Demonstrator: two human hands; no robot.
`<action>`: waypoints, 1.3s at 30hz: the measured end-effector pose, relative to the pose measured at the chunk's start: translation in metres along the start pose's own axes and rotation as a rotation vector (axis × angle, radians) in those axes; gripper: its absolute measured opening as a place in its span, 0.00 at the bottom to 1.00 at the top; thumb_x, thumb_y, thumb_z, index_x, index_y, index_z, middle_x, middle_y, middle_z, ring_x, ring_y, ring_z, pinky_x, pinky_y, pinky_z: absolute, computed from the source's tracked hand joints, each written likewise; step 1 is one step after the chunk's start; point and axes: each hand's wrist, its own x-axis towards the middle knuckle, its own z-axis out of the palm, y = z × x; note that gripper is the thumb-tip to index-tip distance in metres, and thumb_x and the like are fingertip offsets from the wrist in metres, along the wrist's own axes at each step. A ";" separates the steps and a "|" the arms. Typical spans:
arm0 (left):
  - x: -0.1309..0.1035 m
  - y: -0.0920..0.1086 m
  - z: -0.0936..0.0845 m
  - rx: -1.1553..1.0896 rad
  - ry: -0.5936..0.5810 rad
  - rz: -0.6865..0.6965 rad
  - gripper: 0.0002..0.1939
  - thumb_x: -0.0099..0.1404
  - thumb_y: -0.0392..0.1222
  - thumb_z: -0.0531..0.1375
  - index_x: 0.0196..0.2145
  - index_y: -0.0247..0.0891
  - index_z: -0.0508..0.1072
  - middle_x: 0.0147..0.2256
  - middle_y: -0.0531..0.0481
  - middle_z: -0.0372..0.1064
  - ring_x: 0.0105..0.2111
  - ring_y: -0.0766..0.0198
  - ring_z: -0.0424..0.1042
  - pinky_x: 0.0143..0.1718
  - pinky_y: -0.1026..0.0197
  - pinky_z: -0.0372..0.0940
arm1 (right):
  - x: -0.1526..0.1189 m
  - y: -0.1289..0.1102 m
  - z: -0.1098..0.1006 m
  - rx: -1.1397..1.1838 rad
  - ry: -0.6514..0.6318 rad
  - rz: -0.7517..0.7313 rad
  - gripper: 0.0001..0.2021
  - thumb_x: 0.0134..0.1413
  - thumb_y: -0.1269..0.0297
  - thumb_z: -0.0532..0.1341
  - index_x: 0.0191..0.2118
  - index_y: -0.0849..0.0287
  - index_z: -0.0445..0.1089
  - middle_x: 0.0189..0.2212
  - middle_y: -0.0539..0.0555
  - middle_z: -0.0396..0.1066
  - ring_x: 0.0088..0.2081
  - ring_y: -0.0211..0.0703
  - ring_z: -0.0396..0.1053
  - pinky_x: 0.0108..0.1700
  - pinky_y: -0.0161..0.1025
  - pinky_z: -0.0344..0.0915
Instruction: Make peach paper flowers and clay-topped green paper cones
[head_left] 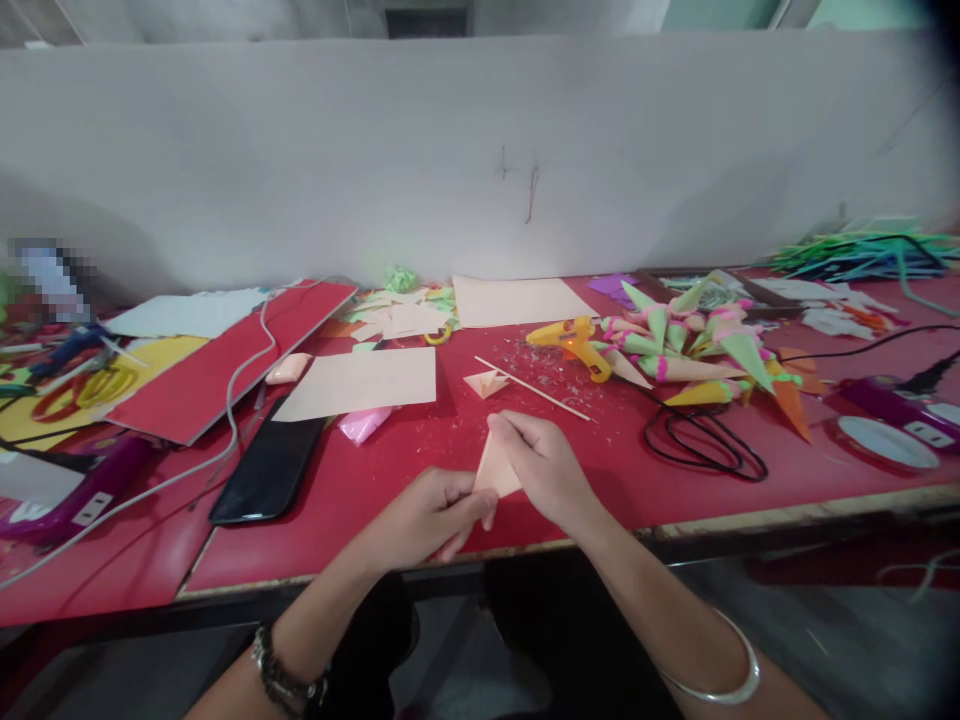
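Observation:
Between my two hands is a small folded piece of peach paper, held just above the table's front edge. My left hand pinches its lower left corner between thumb and fingers. At its top and right side, my right hand grips the paper, fingers bent over the upper tip. Just beyond lies a small folded peach paper piece, beside a thin pale stick. A yellow glue gun rests farther back, its black cord coiled to the right.
A black phone lies left, partly under a cream paper sheet. Paper cones in green, pink and orange are heaped at right. Purple power strips and a red board flank the work area; a grey partition stands behind.

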 end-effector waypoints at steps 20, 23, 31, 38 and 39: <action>0.003 0.003 -0.001 0.000 0.282 0.127 0.17 0.64 0.47 0.47 0.23 0.36 0.65 0.11 0.58 0.63 0.18 0.71 0.63 0.31 0.69 0.58 | -0.005 -0.006 0.000 -0.015 -0.150 -0.051 0.20 0.57 0.57 0.47 0.18 0.60 0.59 0.12 0.45 0.56 0.16 0.30 0.54 0.22 0.30 0.52; 0.003 0.000 0.001 -0.028 0.318 0.059 0.20 0.62 0.49 0.49 0.17 0.35 0.63 0.08 0.58 0.60 0.13 0.73 0.60 0.24 0.70 0.57 | -0.005 -0.006 0.000 -0.014 -0.147 -0.043 0.20 0.57 0.57 0.48 0.17 0.59 0.57 0.12 0.45 0.55 0.16 0.31 0.55 0.22 0.30 0.52; -0.001 -0.003 -0.007 -0.005 0.315 0.043 0.22 0.62 0.49 0.49 0.17 0.34 0.65 0.10 0.56 0.61 0.11 0.75 0.58 0.19 0.70 0.55 | -0.003 -0.009 -0.007 -0.001 -0.185 -0.101 0.14 0.55 0.64 0.52 0.19 0.59 0.57 0.13 0.44 0.57 0.18 0.30 0.56 0.24 0.30 0.53; -0.004 -0.006 -0.015 0.075 0.477 0.175 0.15 0.61 0.45 0.51 0.44 0.36 0.65 0.29 0.52 0.68 0.20 0.73 0.63 0.22 0.69 0.59 | -0.002 -0.007 -0.010 -0.078 -0.161 -0.231 0.05 0.50 0.68 0.57 0.26 0.59 0.67 0.22 0.47 0.65 0.25 0.34 0.61 0.28 0.31 0.56; -0.004 -0.006 -0.016 0.058 0.479 0.186 0.16 0.60 0.45 0.53 0.45 0.36 0.64 0.29 0.52 0.67 0.21 0.72 0.63 0.23 0.69 0.60 | -0.002 -0.006 -0.009 -0.094 -0.153 -0.259 0.04 0.50 0.69 0.57 0.26 0.59 0.66 0.22 0.48 0.65 0.25 0.34 0.61 0.28 0.31 0.56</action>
